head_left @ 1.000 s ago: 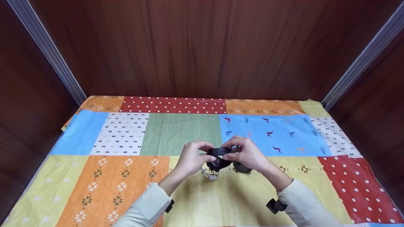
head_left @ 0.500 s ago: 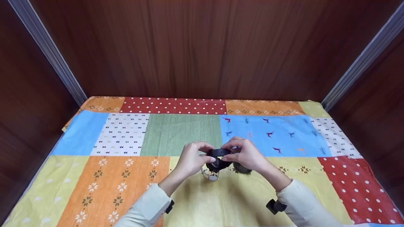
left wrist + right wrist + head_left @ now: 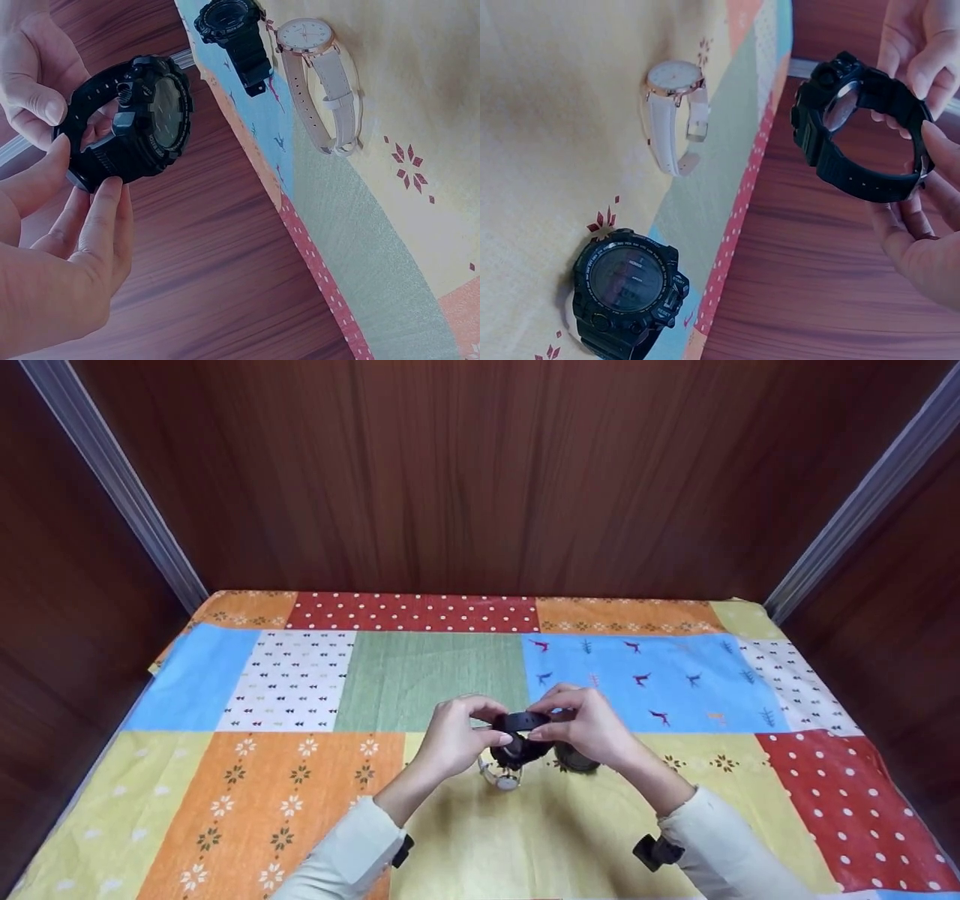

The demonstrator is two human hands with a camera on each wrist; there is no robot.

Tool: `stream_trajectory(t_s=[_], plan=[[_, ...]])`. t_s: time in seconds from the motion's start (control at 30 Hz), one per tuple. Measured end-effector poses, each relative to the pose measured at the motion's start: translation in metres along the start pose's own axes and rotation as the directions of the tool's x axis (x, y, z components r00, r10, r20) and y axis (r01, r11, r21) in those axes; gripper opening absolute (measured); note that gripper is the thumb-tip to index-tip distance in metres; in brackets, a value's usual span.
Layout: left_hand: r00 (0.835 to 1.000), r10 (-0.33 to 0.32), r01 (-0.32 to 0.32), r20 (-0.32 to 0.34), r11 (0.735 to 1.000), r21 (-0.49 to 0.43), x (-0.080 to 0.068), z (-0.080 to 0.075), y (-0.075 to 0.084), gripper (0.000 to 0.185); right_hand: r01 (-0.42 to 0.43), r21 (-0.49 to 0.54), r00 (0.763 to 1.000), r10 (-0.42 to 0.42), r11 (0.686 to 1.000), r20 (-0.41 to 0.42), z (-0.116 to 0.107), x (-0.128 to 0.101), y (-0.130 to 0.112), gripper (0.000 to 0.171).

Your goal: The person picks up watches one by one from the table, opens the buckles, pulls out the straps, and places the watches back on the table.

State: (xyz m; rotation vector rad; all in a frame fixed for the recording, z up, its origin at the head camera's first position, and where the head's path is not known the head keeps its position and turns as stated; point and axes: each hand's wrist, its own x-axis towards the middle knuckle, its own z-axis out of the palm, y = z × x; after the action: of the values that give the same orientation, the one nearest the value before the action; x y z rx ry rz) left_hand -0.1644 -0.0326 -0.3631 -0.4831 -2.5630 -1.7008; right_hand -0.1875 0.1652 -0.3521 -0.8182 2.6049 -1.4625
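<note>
A black digital wristwatch hangs in the air, held by its strap between both hands. My left hand pinches the strap on one side with thumb and fingers. On the other side my right hand pinches it too. In the right wrist view the strap of this watch makes a ring, its ends meeting at the fingers. Its dial faces away from the hands in the left wrist view. Fingers partly hide where the strap ends meet.
A pale-strapped watch with a white dial rests on the patchwork cloth, below the held watch. Another black digital watch lies to its right, partly hidden by the right hand in the head view. Dark wood panels stand behind and at both sides.
</note>
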Motion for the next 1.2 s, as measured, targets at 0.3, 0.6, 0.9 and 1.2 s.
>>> stream_trajectory(t_s=[0.3,0.6,0.9,1.2], plan=[[1.000,0.003,-0.003,0.007,1.000,-0.001,0.001,0.000,-0.002,0.022,-0.031,0.020,1.000,0.031,0.999,0.003,-0.004,-0.001,0.001,0.022],[1.000,0.004,-0.004,-0.009,1.000,0.022,0.001,-0.001,-0.002,0.022,-0.059,0.069,0.998,0.058,0.996,0.015,-0.012,-0.001,0.002,0.023],[1.000,0.006,-0.006,-0.006,1.000,0.030,0.000,-0.002,-0.002,0.022,-0.130,0.141,0.990,0.121,0.981,0.070,-0.017,-0.002,0.004,0.025],[0.999,0.033,-0.032,-0.006,0.998,0.052,0.000,-0.001,-0.004,0.022,-0.129,0.150,0.988,0.114,0.980,0.103,-0.021,-0.004,0.007,0.023]])
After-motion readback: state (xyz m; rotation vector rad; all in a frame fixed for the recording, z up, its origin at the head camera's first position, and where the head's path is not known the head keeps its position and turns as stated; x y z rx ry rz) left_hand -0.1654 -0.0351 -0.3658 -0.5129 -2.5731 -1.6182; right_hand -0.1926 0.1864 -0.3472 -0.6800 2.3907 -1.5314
